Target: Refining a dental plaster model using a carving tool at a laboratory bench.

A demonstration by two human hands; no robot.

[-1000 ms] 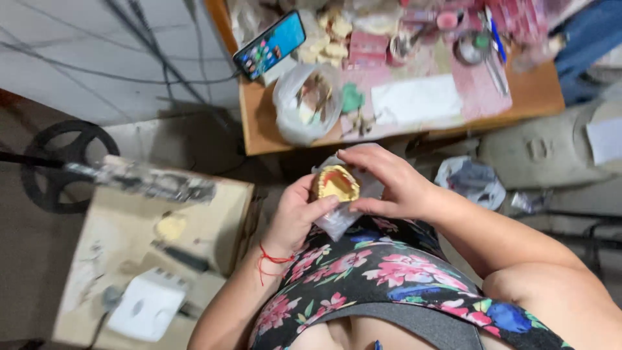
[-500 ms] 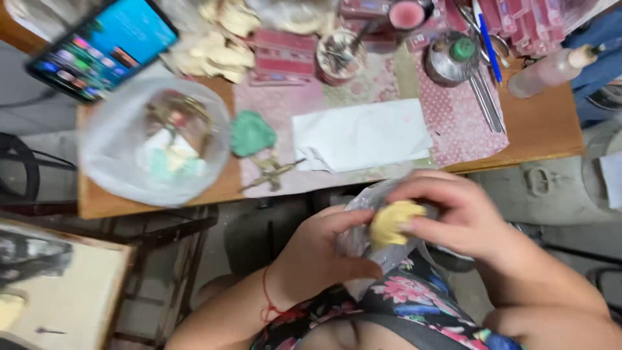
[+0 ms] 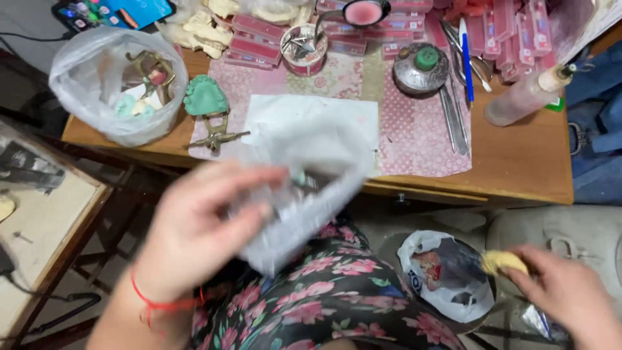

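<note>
Two hands (image 3: 194, 233), three plastic bags (image 3: 116, 78), one phone (image 3: 113, 10), one squeeze bottle (image 3: 525, 97)

A person seated at a wooden worktable is wearing a dark garment printed with pink and red flowers and touches of green leaf, the fabric covering the lap and filling the lower middle of the head view. A thin red string bracelet is circling the wrist below the left hand (image 3: 194, 236), tied so that a short loose end is trailing toward the forearm. Both forearms are showing bare, with no sleeves reaching them. The left hand is appearing blurred. The right hand (image 3: 564, 291) is showing no ring, watch or band at the lower right edge. Neither hand is wearing a glove.
</note>
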